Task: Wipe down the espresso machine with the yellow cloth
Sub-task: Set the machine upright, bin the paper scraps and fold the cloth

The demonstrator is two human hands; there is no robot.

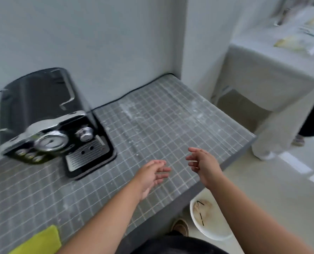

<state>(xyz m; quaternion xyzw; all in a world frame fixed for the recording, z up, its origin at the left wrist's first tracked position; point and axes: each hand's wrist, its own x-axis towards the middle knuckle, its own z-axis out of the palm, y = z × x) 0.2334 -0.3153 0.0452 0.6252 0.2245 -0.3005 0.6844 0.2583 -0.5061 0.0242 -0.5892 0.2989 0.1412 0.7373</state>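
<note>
Over the tiled counter (pixel 170 125), two empty, loose-fingered hands, left hand (pixel 150 176) and right hand (pixel 202 164); one espresso machine (pixel 48 121), one yellow cloth (pixel 40 241).

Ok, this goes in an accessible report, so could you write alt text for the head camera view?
Two empty hands, left hand and right hand, hover open over a grey tiled counter. A black and chrome espresso machine stands against the wall to the left, and a yellow cloth lies untouched at the counter's near left edge.

Glossy chrome-and-black espresso machine (pixel 48 125) on matt, dusty tiled counter (pixel 170 116); soft yellow cloth (pixel 40 241)
</note>
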